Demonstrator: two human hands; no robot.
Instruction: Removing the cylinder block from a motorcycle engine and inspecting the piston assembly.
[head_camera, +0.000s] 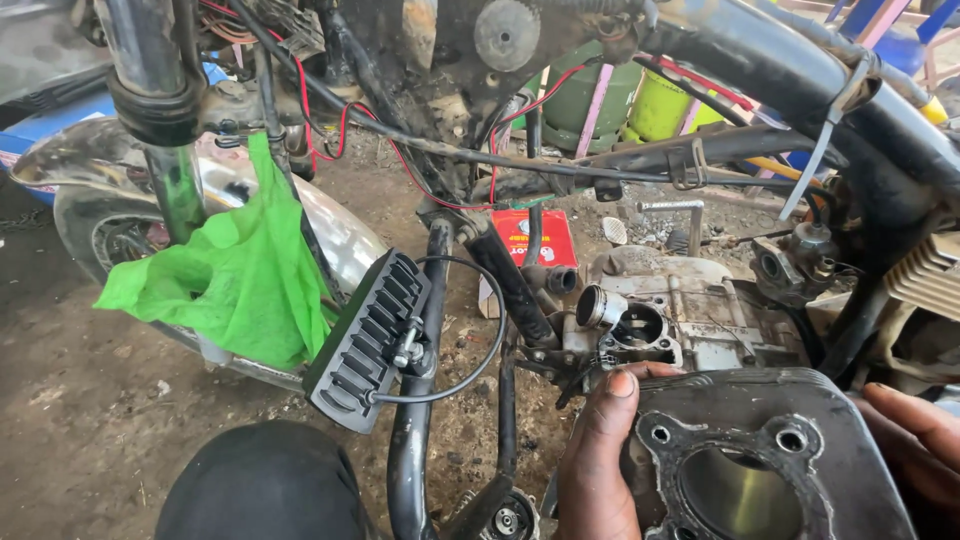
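A black engine cylinder block (760, 450) with a round bore and bolt holes sits at the lower right, in front of the motorcycle's engine case (690, 310). My left hand (600, 460) grips the block's left edge, thumb over its top corner. My right hand (915, 435) holds its right side, only fingers showing. A short piston or tube end (600, 305) sticks up from the engine just above my left thumb.
The black motorcycle frame (790, 70) arches overhead with red and black cables (420, 150). A green plastic bag (230, 270) hangs by the front fork and mudguard (330, 230). A black ribbed light bar (370, 340), a red box (525, 240) and green cans (660, 105) lie around on dirt ground.
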